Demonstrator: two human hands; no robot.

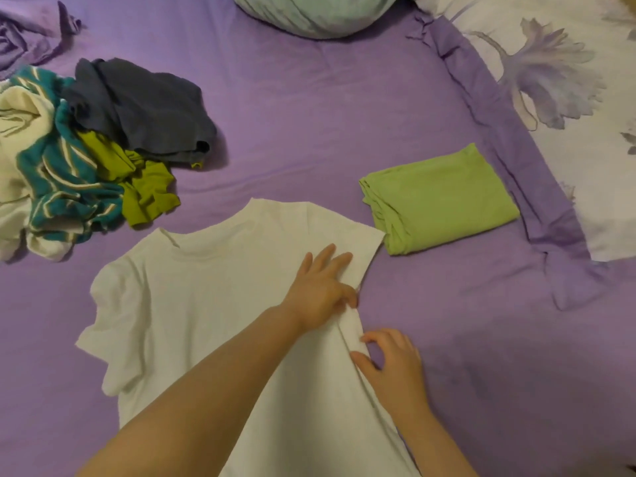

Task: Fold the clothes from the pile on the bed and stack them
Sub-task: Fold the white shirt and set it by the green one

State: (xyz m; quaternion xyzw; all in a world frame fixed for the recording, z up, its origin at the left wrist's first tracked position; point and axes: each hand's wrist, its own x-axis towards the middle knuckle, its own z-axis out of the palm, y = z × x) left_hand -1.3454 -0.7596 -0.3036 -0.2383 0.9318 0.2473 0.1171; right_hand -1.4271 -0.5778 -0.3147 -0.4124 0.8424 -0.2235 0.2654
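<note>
A white T-shirt (pixel 192 304) lies spread flat on the purple bed sheet (pixel 309 132), its right side folded inward. My left hand (pixel 320 287) rests on the folded right edge, fingers mostly straight, thumb at the fold. My right hand (pixel 389 363) pinches that folded edge a little lower down between thumb and fingers. A folded light green garment (pixel 444 197) lies to the right of the shirt. The unfolded pile (pixel 86 149) sits at the left, with a dark grey piece, an olive green piece and a teal striped one.
A pale green pillow (pixel 316 12) lies at the top. A floral duvet with a purple border (pixel 568 80) covers the right side. Crumpled purple fabric (pixel 27 32) sits at the top left corner.
</note>
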